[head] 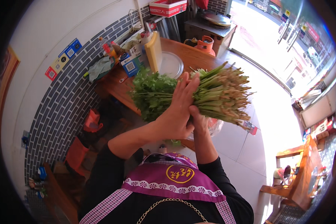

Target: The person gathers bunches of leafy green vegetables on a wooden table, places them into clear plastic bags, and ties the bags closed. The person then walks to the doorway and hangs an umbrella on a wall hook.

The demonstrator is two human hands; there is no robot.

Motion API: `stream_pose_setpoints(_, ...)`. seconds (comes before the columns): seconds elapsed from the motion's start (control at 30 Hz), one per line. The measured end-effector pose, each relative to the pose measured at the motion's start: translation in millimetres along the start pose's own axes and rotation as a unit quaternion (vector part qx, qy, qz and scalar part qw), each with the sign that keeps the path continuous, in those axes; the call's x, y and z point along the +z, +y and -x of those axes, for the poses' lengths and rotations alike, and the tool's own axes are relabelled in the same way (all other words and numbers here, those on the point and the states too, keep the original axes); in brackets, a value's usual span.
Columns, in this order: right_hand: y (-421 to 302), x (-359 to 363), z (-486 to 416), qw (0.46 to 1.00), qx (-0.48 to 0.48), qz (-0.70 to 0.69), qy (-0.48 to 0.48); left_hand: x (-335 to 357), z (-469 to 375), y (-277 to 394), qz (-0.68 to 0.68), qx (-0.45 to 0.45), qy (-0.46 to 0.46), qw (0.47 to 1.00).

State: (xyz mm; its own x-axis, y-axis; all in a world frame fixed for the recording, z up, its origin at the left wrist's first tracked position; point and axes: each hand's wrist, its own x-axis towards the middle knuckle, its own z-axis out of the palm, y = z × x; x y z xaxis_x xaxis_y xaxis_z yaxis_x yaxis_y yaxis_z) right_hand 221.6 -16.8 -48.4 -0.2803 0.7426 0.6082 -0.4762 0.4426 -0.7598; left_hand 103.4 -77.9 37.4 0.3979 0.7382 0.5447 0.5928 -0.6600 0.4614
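A thick bunch of coriander [221, 98] is held up in front of me, above the wooden table. Its green leaves [151, 95] point left, and the pale stems with brownish root ends point right. My left hand [182, 98] lies across the middle of the bunch, fingers straight and close together. Below it, my right hand [198, 119] supports the stems from the near side with the thumb up; its other fingers are hidden behind the bunch. Part of a clear plastic bag [216, 126] shows under the stems, beyond my right wrist.
On the wooden table [190, 53] are a round metal tray [172, 64], a yellowish block-shaped object [153, 51] and a blue stand with a printed code [131, 67]. An orange gas cylinder [205, 44] stands behind. Red stools [77, 156] are at left, another wooden table [306, 173] at right.
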Motion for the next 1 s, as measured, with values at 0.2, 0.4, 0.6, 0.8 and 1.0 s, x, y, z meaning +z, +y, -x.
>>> stream_pose_setpoints(0.2, -26.4, -14.6, 12.2, 0.989, -0.041, -0.126, 0.063, 48.0, -10.5, 31.1, 0.001, 0.000, 0.082, 0.997)
stream_pose_setpoints(0.4, -54.9, -27.1, 24.2, 0.977, -0.079, -0.161, 0.117, 61.1, -9.2, 49.0, 0.107, 0.028, 0.089, 0.990)
stream_pose_setpoints(0.6, -70.1, -41.1, 30.6, 0.971, -0.104, -0.162, 0.145, 67.3, -9.1, 56.3, 0.114, 0.053, 0.110, 0.986)
stream_pose_setpoints(0.8, -71.1, -39.5, 26.7, 0.965, -0.122, -0.166, 0.161, 76.5, -28.2, 82.2, 0.081, 0.053, 0.149, 0.984)
stream_pose_setpoints(1.0, -68.9, -42.9, 15.9, 0.957, -0.137, -0.179, 0.185, 75.8, -35.9, 92.1, 0.138, 0.030, 0.181, 0.973)
